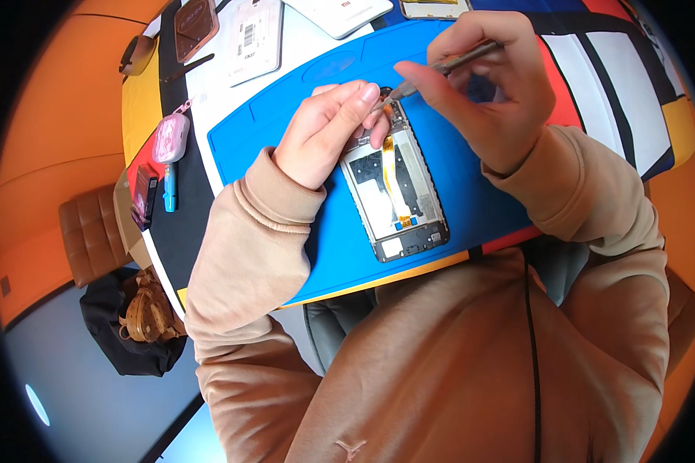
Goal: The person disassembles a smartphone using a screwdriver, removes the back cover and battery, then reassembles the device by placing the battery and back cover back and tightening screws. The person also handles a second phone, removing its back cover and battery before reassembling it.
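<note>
Found an opened phone (420, 189) lying face-flat on a blue mat (471, 204), just below and to the right of the left hand (320, 130), with the far end partly covered by the left fingers. Noted a yellow ribbon (391, 171) running lengthwise along the bared inside, apart from both hands. Observed a slim grey tool (405, 88) grasped between thumb and fingers of the right hand (503, 89), slanted down toward the left fingertips. Recorded left thumb and fingers as drawn together beside the tool's tip; unable to tell of any small part pinched there, or of contact between tip and phone. Logged also, well to the left of the left hand, a pink case (171, 139).

Judged to be at fine tool work by the phone's far end. Consider next move to call for a steady left hand, a clear sight line past the fingertips and light, controlled pressure from the right. Advise guarding against a slip into the bared parts.
</note>
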{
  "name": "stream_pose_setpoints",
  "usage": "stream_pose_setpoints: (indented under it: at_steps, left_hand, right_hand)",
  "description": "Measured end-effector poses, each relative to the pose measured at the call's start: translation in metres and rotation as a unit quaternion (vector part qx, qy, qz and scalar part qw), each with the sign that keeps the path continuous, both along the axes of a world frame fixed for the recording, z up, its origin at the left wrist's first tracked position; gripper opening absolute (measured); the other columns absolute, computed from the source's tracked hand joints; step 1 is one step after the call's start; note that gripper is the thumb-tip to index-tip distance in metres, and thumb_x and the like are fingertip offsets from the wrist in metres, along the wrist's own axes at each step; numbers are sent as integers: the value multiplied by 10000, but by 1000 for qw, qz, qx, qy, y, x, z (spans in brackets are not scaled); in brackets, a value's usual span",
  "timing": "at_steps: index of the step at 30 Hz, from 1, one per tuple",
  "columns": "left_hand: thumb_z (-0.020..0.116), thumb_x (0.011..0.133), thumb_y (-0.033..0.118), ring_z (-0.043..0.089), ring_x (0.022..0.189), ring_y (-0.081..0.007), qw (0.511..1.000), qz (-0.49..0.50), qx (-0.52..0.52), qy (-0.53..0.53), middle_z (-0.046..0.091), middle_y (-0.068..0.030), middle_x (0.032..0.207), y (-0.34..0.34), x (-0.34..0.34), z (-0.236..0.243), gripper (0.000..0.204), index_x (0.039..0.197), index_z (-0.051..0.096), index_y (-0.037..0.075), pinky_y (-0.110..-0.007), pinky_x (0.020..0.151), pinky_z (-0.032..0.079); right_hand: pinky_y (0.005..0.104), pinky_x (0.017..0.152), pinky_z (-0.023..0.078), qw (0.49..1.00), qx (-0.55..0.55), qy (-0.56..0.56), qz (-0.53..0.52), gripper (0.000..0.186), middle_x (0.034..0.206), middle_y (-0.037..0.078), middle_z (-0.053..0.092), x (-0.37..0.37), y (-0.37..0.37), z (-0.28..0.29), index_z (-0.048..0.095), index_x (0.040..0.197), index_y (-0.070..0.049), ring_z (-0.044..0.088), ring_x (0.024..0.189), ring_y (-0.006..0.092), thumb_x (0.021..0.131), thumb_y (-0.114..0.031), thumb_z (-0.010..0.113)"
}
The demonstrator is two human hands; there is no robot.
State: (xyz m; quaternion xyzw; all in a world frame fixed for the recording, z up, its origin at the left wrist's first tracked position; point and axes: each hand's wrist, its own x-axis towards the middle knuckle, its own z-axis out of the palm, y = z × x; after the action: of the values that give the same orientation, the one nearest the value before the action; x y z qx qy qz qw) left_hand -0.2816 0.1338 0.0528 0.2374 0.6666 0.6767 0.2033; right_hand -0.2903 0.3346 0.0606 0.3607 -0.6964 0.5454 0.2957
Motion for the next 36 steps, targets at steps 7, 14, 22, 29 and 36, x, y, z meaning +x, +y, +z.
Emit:
stream_pose_setpoints:
  at_steps: [7, 14, 22, 29, 36]
  left_hand:
    - [385, 1018, 303, 477, 670, -76, 1000, -3, -4, -6, 581, -14, 702, -2, 0, 1, 377, 735, 495, 79, -213, 639, 395]
    - [394, 1017, 304, 496, 672, -69, 1000, -3, -10, 3, 591, -11, 709, -1, 0, 0, 369, 744, 505, 82, -203, 645, 415]
    - [398, 1016, 317, 503, 660, -65, 1000, -5, -8, 4, 599, -8, 706, -2, -2, -1, 371, 741, 497, 89, -199, 632, 422]
    - [400, 1015, 328, 495, 645, -60, 1000, -3, -17, 14, 599, -1, 702, -2, -2, -2, 380, 743, 512, 87, -196, 621, 420]
    - [394, 1016, 328, 490, 640, -56, 1000, -3, -14, 18, 607, -2, 706, -2, -2, -3, 392, 743, 529, 82, -194, 616, 417]
  right_hand:
    - [122, 526, 427, 999, 13, 42, -9, 407, 757, 51, 617, 0, -1, 0, 484, 1019, -10, 557, 609, 30, 727, 83, 753]
    - [128, 512, 420, 997, 38, 65, -5, 407, 758, 57, 617, 0, 0, 1, 482, 1021, -11, 550, 604, 35, 730, 77, 754]
    - [130, 526, 430, 998, 32, 62, -8, 396, 764, 66, 618, 0, 1, 3, 482, 1019, -8, 556, 610, 43, 737, 82, 745]
    - [128, 519, 428, 998, 29, 48, -5, 393, 762, 67, 618, 2, 0, 1, 484, 1014, -6, 558, 614, 41, 735, 86, 744]
    - [129, 513, 422, 998, 34, 61, 1, 391, 770, 66, 614, 3, 0, 2, 483, 1007, -4, 561, 616, 44, 732, 87, 747]
